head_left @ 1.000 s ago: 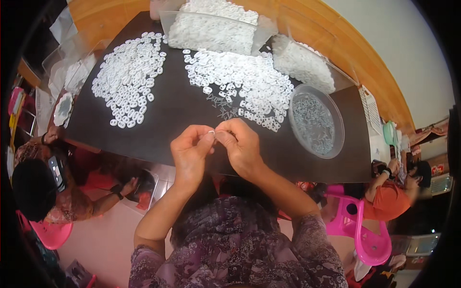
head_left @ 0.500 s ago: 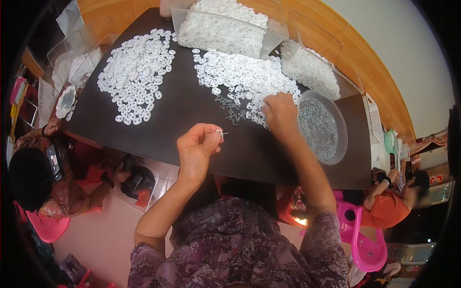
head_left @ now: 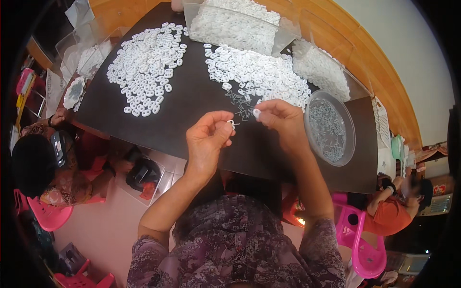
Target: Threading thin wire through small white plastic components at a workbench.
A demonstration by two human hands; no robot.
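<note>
Over the near side of the dark table [head_left: 187,103], my left hand [head_left: 206,141] pinches a small white plastic piece [head_left: 231,123] with a thin grey metal pin [head_left: 236,125] sticking out of it. My right hand [head_left: 286,124] is closed on another white plastic piece [head_left: 257,114], a short gap away from the left one. Beyond the right hand lies a heap of small white pieces [head_left: 259,72], and loose grey pins [head_left: 240,102] are scattered at its near edge. On the left is a pile of white oval pieces with two holes [head_left: 146,67].
A round clear tub [head_left: 352,137] of grey pins stands right of my right hand. Clear bins [head_left: 288,34] of white pieces line the far edge. One person [head_left: 33,165] sits at the left, another [head_left: 391,211] at the right near a pink chair [head_left: 367,254].
My right hand has come back from the white heap toward my left hand, with a white piece now showing in its fingers. The left hand keeps its pinch. The view has shifted slightly.
</note>
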